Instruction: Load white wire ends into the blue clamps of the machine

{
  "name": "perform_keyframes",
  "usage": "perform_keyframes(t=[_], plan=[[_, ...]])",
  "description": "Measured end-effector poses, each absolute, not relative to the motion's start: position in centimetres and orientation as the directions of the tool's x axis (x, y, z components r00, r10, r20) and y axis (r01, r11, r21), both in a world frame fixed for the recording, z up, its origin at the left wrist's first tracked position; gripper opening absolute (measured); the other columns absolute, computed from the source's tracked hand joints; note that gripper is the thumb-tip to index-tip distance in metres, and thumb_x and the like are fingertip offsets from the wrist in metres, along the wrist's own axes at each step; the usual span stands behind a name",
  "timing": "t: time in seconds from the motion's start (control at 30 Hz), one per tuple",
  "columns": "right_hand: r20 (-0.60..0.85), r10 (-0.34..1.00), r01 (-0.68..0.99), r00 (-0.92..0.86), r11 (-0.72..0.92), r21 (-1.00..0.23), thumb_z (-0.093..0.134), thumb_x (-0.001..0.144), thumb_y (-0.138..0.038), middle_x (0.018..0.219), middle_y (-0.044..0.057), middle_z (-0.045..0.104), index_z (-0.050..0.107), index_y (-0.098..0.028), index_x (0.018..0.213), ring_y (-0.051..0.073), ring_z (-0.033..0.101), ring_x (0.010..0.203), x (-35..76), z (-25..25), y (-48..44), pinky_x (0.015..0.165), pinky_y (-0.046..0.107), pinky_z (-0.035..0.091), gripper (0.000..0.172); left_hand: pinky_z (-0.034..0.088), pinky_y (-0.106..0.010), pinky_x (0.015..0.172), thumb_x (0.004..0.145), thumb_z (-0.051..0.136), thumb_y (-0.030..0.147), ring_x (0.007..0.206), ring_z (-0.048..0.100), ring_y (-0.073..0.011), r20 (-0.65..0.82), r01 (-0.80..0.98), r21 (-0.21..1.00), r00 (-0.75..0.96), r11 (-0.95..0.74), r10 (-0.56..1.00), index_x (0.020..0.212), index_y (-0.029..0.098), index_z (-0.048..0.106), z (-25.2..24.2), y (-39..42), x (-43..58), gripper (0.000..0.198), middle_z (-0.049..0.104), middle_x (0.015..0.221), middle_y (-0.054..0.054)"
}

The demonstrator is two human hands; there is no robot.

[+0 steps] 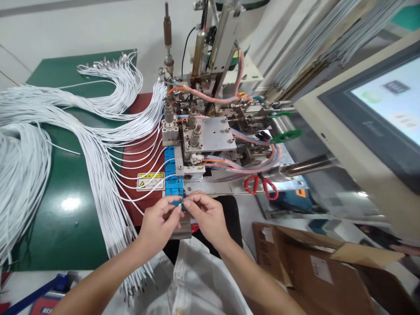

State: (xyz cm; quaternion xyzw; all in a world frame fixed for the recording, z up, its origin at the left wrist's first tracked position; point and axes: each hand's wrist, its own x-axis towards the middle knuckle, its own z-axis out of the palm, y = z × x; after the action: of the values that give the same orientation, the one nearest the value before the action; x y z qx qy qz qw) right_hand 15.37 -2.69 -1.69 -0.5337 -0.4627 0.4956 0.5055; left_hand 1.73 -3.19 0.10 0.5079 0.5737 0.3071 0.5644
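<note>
Pinching a thin wire end (180,203) between fingertips of left hand (160,222) and right hand (209,218). Held near the blue blocks (173,183).

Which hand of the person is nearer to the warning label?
Left. The left hand is on the near side of the warning label, slightly right of it; the right hand is farther right.

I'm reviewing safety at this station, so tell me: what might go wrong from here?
Pinching: the left hand and right hand meet at a small cable end close to the blue blocks of the machine, so either might get caught if parts moved. Snagging: the long white cables lie crowded together, so strands could tangle.
</note>
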Motion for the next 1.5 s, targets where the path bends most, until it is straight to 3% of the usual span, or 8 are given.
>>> perform_keyframes(t=[0.17, 0.23, 0.37, 0.53, 0.97, 1.13, 1.33, 1.5], plan=[[0.257, 0.963, 0.361, 0.083, 0.211, -0.908, 0.056, 0.075, -0.017, 0.072, 0.005, 0.059, 0.061, -0.019, 0.07, 0.016, 0.056, 0.068, 15.6, -2.0, -3.1, 0.064, 0.03, 0.046, 0.008, 0.045, -0.021, 0.054, 0.081, 0.049, 0.029, 0.049, 0.056, -0.0108, -0.327, 0.282, 0.92, 0.161, 0.274, 0.931, 0.097, 0.018, 0.055, 0.1, -3.0, 1.8, 0.021, 0.058, 0.056, 0.003], [0.312, 0.949, 0.445, 0.045, 0.261, -0.857, 0.054, 0.075, -0.017, 0.074, 0.005, 0.059, 0.06, -0.02, 0.073, 0.017, 0.056, 0.07, 15.9, -2.3, -3.1, 0.065, 0.031, 0.046, 0.007, 0.044, -0.022, 0.052, 0.08, 0.051, 0.029, 0.049, 0.056, -0.0112, -0.356, 0.315, 0.903, 0.173, 0.291, 0.918, 0.097, 0.019, 0.053, 0.1, -2.7, 1.5, 0.02, 0.059, 0.057, 0.003], [0.18, 0.98, 0.457, 0.087, 0.121, -0.881, 0.049, 0.079, -0.019, 0.071, 0.003, 0.056, 0.055, -0.019, 0.071, 0.014, 0.053, 0.063, 16.2, -3.2, -2.5, 0.058, 0.026, 0.043, 0.011, 0.043, -0.022, 0.056, 0.076, 0.055, 0.025, 0.056, 0.055, -0.0116, -0.263, 0.512, 0.852, 0.229, 0.114, 0.937, 0.089, 0.021, 0.059, 0.4, -1.4, 0.3, 0.015, 0.062, 0.07, 0.001], [0.048, 0.995, 0.484, 0.093, -0.002, -0.875, 0.047, 0.08, -0.022, 0.07, 0.001, 0.055, 0.054, -0.02, 0.071, 0.013, 0.051, 0.059, 16.0, -4.3, -1.8, 0.054, 0.024, 0.039, 0.012, 0.043, -0.026, 0.068, 0.079, 0.048, 0.018, 0.072, 0.056, -0.0151, -0.09, 0.709, 0.683, 0.32, -0.176, 0.943, 0.082, 0.022, 0.063, 0.3, 0.1, -0.7, 0.016, 0.061, 0.077, -0.001], [-0.04, 0.999, 0.596, 0.036, -0.053, -0.801, 0.048, 0.076, -0.02, 0.063, 0.0, 0.057, 0.055, -0.02, 0.066, 0.014, 0.05, 0.053, 16.4, -3.4, -0.9, 0.052, 0.025, 0.037, 0.012, 0.045, -0.032, 0.076, 0.082, 0.041, 0.012, 0.08, 0.059, -0.0196, -0.092, 0.8, 0.549, 0.347, -0.243, 0.933, 0.088, 0.018, 0.062, -0.2, 0.6, -0.4, 0.022, 0.063, 0.085, -0.006], [-0.116, 0.993, 0.587, -0.022, -0.081, -0.805, 0.047, 0.075, -0.018, 0.064, 0.001, 0.058, 0.053, -0.02, 0.065, 0.015, 0.052, 0.056, 16.8, -3.5, -0.4, 0.053, 0.024, 0.038, 0.013, 0.046, -0.032, 0.077, 0.082, 0.04, 0.008, 0.082, 0.059, -0.0195, -0.146, 0.86, 0.444, 0.345, -0.25, 0.927, 0.09, 0.016, 0.061, 0.2, 0.6, 0.0, 0.024, 0.062, 0.085, -0.007], [-0.052, 0.986, 0.594, -0.155, 0.051, -0.803, 0.038, 0.086, -0.028, 0.071, 0.002, 0.058, 0.053, -0.02, 0.07, 0.015, 0.054, 0.068, 17.3, -4.1, 0.1, 0.062, 0.025, 0.039, 0.023, 0.047, -0.033, 0.081, 0.082, 0.038, 0.007, 0.086, 0.059, -0.0193, -0.196, 0.887, 0.378, 0.356, -0.264, 0.914, 0.093, 0.015, 0.06, 0.3, 0.6, 0.2, 0.026, 0.06, 0.089, -0.008], [0.066, 0.998, 0.567, -0.001, 0.055, -0.822, 0.033, 0.088, -0.031, 0.058, -0.002, 0.044, 0.039, -0.021, 0.06, 0.013, 0.045, 0.055, 15.6, -5.7, -0.3, 0.054, 0.024, 0.033, 0.03, 0.048, -0.034, 0.08, 0.083, 0.037, 0.007, 0.084, 0.059, -0.0194, -0.154, 0.89, 0.33, 0.38, -0.315, 0.912, 0.092, 0.014, 0.06, -0.1, 0.3, 0.1, 0.026, 0.06, 0.088, -0.009]])
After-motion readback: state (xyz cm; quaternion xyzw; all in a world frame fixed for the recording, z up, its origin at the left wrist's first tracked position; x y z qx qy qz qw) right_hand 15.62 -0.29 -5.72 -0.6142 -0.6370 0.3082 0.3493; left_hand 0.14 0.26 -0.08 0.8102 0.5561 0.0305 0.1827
